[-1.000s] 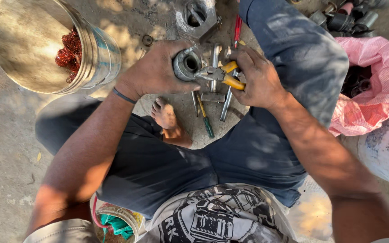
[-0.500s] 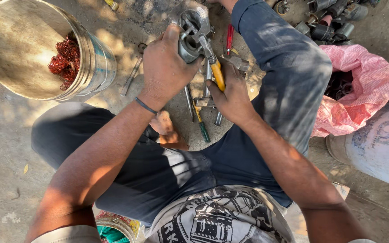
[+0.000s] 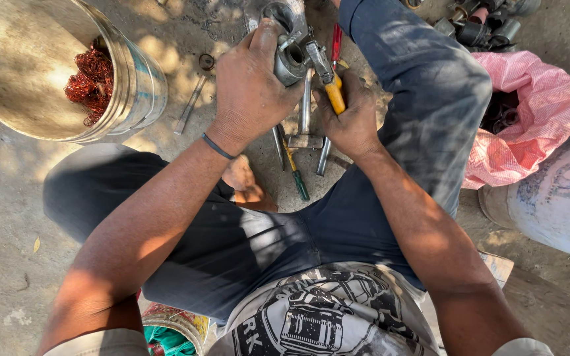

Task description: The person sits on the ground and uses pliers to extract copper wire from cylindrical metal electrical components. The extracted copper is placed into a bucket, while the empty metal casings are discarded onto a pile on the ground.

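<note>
My left hand is wrapped around a small grey metal motor part with a round opening, holding it up over my lap. My right hand grips pliers with yellow handles, and their jaws are at the edge of the metal part. Both hands are close together, above my crossed legs in dark trousers. A thin dark band sits on my left wrist.
A metal bucket with red copper wire coils stands at upper left. Several hand tools lie on the concrete ground between my legs. A pink mesh bag of dark parts and a white bucket stand at right.
Both hands have lifted the metal part and pliers up and away from the tools on the ground. The view has shifted a little so the bucket sits further left.
</note>
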